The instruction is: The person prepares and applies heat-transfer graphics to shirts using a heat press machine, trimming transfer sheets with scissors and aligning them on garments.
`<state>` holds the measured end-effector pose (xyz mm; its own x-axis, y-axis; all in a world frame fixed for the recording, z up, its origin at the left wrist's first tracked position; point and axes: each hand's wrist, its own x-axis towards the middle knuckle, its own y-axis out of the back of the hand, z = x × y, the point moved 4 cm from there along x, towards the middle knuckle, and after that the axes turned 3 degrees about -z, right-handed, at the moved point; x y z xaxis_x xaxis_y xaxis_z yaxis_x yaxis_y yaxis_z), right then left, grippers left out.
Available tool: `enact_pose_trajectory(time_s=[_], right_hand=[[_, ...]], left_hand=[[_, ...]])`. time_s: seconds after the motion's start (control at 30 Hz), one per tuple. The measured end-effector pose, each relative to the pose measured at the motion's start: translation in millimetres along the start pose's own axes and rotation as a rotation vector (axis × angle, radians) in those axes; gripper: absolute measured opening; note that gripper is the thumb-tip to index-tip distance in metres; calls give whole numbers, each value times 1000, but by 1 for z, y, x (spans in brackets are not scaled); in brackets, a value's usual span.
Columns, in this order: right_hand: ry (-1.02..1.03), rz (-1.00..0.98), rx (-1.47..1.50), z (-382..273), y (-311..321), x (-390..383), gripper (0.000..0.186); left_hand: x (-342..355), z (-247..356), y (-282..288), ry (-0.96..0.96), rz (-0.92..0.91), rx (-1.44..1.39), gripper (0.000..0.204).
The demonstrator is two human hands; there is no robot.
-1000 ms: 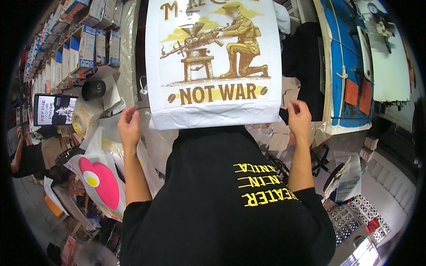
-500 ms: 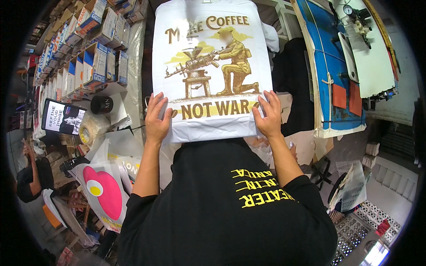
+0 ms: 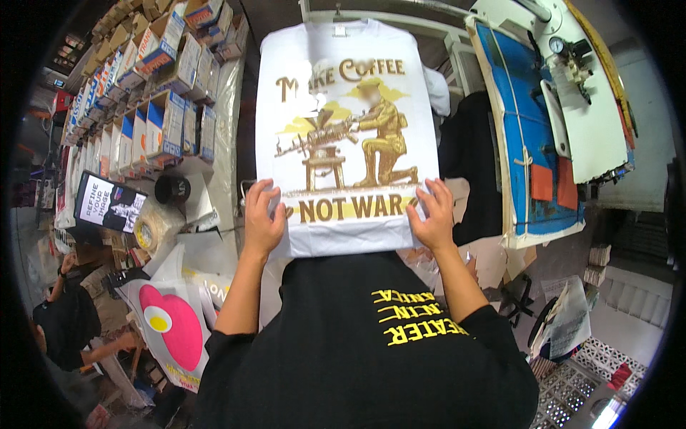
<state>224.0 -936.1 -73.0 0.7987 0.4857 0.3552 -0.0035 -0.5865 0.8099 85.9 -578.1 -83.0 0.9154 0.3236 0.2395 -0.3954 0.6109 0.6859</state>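
Note:
In front of me lies a white T-shirt (image 3: 286,86), folded into a neat rectangle with its collar at the far end. Its print shows a brown and yellow kneeling soldier (image 3: 386,132) at a gun on a stool, with lettering above and below. At the lower left edge of the shirt rests my left hand (image 3: 265,220), fingers spread and thumb toward the print. My right hand (image 3: 434,214) lies the same way on the lower right edge, thumb apart from the fingers. Both hands touch the fabric; what lies under the shirt is hidden.
Cardboard boxes (image 3: 166,125) line the left, near a tablet (image 3: 111,202), tape rolls (image 3: 151,227) and a black cup (image 3: 173,189). Right are black fabric (image 3: 468,157) and a blue-topped machine (image 3: 504,93) with a gauge. Another person (image 3: 68,322) works at lower left.
The whole view has shifted, so the shirt and surroundings sit lower in the picture. My hands keep their places at the shirt's edges. More of the other person shows, with an arm reaching out.

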Motion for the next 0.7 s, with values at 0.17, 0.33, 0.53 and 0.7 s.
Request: enact_pose_trajectory(time_s=[0.17,0.33,0.53,0.7], right_hand=[[34,80,-14,27,19,86,14],[-86,79,7,88,-18,250,18],[-717,59,38,192,-94,383,38],[-830,-52,-88,178,-102,408,33]], left_hand=[[75,-5,27,-37,-16,99,13],[224,-46,17,-148,52,102,17],[374,-145,-16,424,176,92,29],[398,-152,-22,581,89,147,24]])
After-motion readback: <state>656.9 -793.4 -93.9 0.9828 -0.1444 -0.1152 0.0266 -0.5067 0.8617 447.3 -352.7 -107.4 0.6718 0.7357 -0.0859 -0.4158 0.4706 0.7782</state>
